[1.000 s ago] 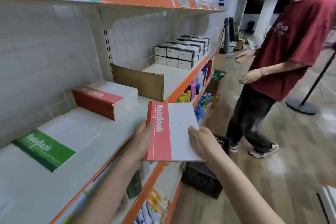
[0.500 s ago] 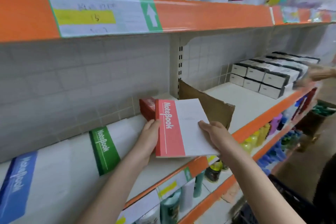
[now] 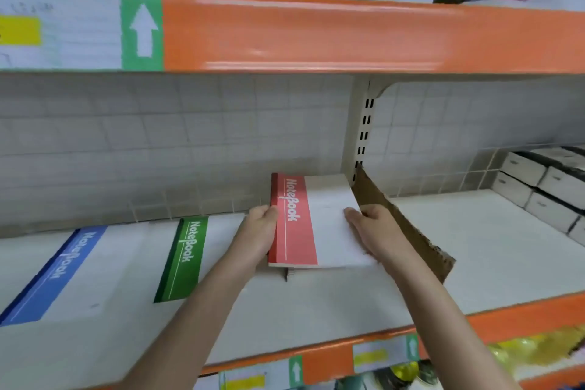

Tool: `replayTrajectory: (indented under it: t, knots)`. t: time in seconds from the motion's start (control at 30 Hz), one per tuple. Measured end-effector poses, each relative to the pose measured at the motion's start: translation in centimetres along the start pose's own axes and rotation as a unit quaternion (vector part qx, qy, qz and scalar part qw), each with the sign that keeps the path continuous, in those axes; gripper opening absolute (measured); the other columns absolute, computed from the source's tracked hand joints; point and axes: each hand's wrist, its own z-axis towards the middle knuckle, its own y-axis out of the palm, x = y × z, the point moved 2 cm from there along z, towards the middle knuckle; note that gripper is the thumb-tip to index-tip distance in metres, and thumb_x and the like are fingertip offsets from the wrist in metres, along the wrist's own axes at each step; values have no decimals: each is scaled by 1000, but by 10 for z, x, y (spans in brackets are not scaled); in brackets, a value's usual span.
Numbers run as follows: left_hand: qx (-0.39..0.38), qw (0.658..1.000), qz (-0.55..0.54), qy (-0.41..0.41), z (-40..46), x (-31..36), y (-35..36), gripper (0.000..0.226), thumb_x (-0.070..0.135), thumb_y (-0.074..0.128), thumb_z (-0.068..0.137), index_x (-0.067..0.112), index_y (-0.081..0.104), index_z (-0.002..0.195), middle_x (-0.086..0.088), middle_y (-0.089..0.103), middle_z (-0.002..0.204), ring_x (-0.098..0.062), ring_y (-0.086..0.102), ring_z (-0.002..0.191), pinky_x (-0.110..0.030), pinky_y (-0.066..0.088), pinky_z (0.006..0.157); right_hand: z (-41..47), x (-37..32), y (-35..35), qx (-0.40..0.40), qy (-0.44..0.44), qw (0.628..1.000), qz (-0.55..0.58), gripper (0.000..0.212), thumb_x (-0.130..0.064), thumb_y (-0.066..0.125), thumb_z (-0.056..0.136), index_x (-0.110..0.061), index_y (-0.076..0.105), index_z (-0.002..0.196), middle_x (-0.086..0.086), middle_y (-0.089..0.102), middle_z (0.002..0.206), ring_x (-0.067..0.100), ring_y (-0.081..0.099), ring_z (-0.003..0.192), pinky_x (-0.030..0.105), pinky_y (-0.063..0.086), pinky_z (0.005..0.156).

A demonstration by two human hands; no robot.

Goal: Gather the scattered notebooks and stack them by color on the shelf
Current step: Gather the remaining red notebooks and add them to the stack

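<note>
A red-and-white notebook [image 3: 311,222] lies on top of the red stack on the white shelf [image 3: 332,304], next to the cardboard divider. My left hand [image 3: 258,231] grips its red spine edge. My right hand [image 3: 368,228] holds its white right edge, thumb on the cover. Only a sliver of the stack beneath shows at the front. Left of it lies a green-and-white notebook [image 3: 186,256]. Further left lies a blue-and-white notebook [image 3: 60,272].
A brown cardboard divider [image 3: 408,231] stands just right of the red stack. White boxes with dark trim [image 3: 541,187] sit at the shelf's far right. An orange-edged upper shelf [image 3: 316,32] hangs overhead. Bottles show on the shelf below.
Both hands carried the red notebook from in front of the shelf back onto the red stack. The view swung left toward the shelf; the person in red is out of view.
</note>
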Motion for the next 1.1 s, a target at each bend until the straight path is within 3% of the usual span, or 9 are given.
replayTrajectory:
  t: [0.13, 0.23, 0.37, 0.5, 0.7, 0.83, 0.97, 1.1]
  knots:
    - [48, 998, 41, 22, 14, 0, 9, 41, 21, 38, 101, -12, 61, 97, -29, 67, 100, -40, 65, 91, -36, 47, 78, 27, 2, 1, 6, -40, 995, -89, 35, -28, 49, 94, -14, 39, 63, -3, 42, 59, 14, 41, 53, 24, 29, 48]
    - [86, 993, 75, 30, 23, -1, 12, 41, 22, 42, 100, -15, 61, 94, -30, 67, 96, -42, 64, 92, -41, 50, 80, 43, 2, 1, -6, -52, 990, -131, 27, -30, 50, 93, -10, 49, 76, 1, 50, 72, 22, 50, 70, 25, 33, 54]
    - [112, 986, 116, 31, 35, -6, 13, 38, 22, 46, 98, -9, 64, 85, -19, 69, 83, -34, 64, 79, -26, 43, 62, 58, 3, 3, -2, -64, 983, -172, 29, -32, 52, 92, -3, 56, 89, 11, 60, 86, 28, 57, 80, 27, 37, 63]
    - [129, 978, 161, 41, 46, -6, 15, 34, 22, 46, 97, 3, 65, 77, -5, 66, 71, -16, 58, 62, -13, 36, 44, 68, 7, 7, 5, -56, 980, -192, 32, -32, 52, 93, -1, 59, 97, 15, 65, 97, 31, 61, 89, 29, 45, 69]
    - [135, 957, 249, 62, 57, -10, 23, 36, 22, 40, 99, -1, 65, 87, -9, 67, 80, -14, 58, 65, -13, 37, 46, 70, 14, 8, 31, -76, 971, -226, 29, -31, 52, 94, -3, 58, 93, 14, 64, 97, 30, 59, 86, 30, 46, 69]
    - [146, 940, 297, 78, 60, -13, 24, 34, 20, 42, 98, 0, 66, 84, -11, 68, 80, -23, 63, 72, -23, 41, 56, 71, 17, 10, 32, -85, 970, -227, 28, -29, 53, 94, -2, 59, 98, 16, 60, 105, 32, 59, 94, 34, 47, 78]
    - [152, 931, 316, 101, 60, -16, 26, 29, 12, 45, 95, 5, 61, 71, -2, 62, 68, -15, 57, 60, -17, 35, 48, 73, 19, 12, 38, -84, 968, -233, 27, -27, 52, 95, -2, 58, 102, 16, 56, 110, 32, 58, 95, 34, 46, 78]
    - [159, 930, 310, 113, 61, -18, 27, 27, 13, 46, 95, 7, 61, 74, 0, 60, 67, -11, 54, 58, -16, 33, 48, 72, 22, 14, 42, -76, 968, -236, 29, -28, 50, 96, -2, 59, 107, 16, 51, 118, 31, 58, 94, 34, 47, 80]
